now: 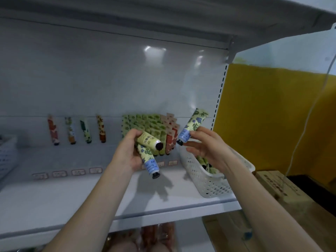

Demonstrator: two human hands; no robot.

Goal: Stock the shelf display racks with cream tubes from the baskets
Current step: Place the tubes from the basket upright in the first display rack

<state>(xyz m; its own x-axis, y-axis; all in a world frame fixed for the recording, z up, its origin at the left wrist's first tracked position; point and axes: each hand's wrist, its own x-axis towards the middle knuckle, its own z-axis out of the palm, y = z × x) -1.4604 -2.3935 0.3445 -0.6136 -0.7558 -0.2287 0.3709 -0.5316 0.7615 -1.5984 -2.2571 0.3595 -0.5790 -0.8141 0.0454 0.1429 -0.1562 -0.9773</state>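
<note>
**Blue-flowered tubes in hand, racks only part filled**

Blue and pale yellow, one cream tube (192, 125) was pinched near its cap by the right hand (205, 145), the other fingers loosely spread. The left hand (127, 151) curled round two more: a matching blue-flowered tube (149, 160) pointing cap-down and a barcode-side tube (147, 140) lying across it. All three were held above the shelf (72, 197), just in front of the display.

Behind them, the green rows (143, 124) looked densely stocked, with red-and-pink rows (171, 135) beside them. Further left, four single tubes (85, 130) stood well apart, so those places seemed barely started. The white perforated basket (209, 182) held green tubes (204, 163), so stock remained to go up.

The right wrist hid much of the basket's contents. The racks themselves could not be made out, the price labels (76, 172) were too blurred to read, and a second basket (7, 151) was cut off at the left edge.
</note>
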